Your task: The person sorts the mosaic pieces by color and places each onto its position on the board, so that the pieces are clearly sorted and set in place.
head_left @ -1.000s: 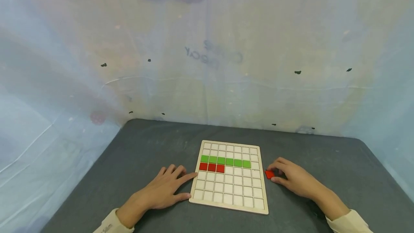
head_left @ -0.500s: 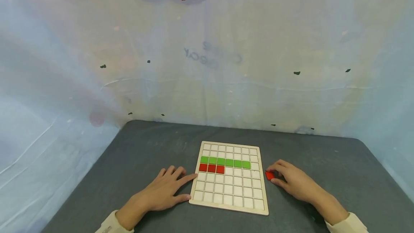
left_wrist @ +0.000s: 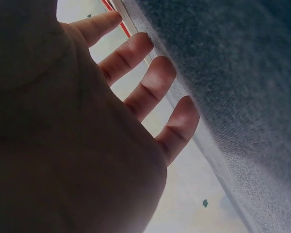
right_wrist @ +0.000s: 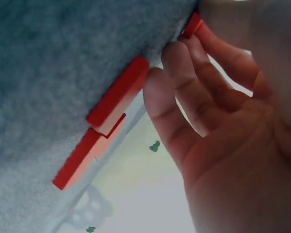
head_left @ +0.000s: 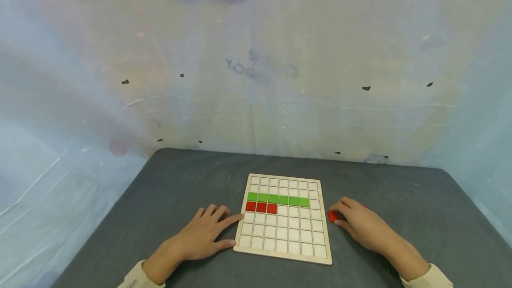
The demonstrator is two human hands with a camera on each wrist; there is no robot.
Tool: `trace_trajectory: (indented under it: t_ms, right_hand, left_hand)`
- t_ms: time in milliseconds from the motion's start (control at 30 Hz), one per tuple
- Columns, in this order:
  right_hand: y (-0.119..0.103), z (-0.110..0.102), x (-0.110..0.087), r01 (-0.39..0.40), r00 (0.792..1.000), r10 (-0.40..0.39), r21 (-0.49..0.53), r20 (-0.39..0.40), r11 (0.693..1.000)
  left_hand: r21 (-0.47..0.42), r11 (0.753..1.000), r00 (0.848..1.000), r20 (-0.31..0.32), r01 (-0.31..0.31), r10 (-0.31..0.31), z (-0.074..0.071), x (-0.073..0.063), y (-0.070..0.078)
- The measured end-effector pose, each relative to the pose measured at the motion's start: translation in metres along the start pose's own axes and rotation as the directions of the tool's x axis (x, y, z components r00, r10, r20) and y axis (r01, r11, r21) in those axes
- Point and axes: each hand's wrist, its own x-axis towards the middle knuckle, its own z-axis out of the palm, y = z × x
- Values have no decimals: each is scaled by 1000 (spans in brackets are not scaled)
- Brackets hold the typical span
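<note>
A wooden grid board (head_left: 328, 252) lies on the table, with a row of several green square tiles (head_left: 273, 199) and three red square tiles (head_left: 261, 207) in the row just nearer. My left hand (head_left: 206, 234) rests spread at the board's left side, index fingertip and thumb at its edge. To the right of the board, my right hand (head_left: 362, 223) pinches a loose red tile (head_left: 333, 216) between thumb and index finger. The right wrist view shows the held red tile (right_wrist: 193, 25) at the fingertips, its far part hidden, and the other fingers lightly bent.
Two more red tiles lie beside the right hand: a nearer red tile (right_wrist: 119, 97) and a farther red tile (right_wrist: 82, 160). In the head view they are mostly behind the hand. A dark grey cloth covers the table (head_left: 192, 177); a pale patterned curtain (head_left: 256, 114) hangs behind.
Both hands stay nearly where they were, the right one still pinching the red tile. A sliver of another red tile now shows beyond the right hand.
</note>
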Motion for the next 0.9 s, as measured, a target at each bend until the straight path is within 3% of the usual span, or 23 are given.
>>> trace_trajectory:
  t_ms: [900]
  right_hand:
    - [-13, 0, -2, -58, 998, 58, -30, -21, 998]
  left_hand:
    - [2, 1000, 1000, -2, 0, 0, -2, -1, 1]
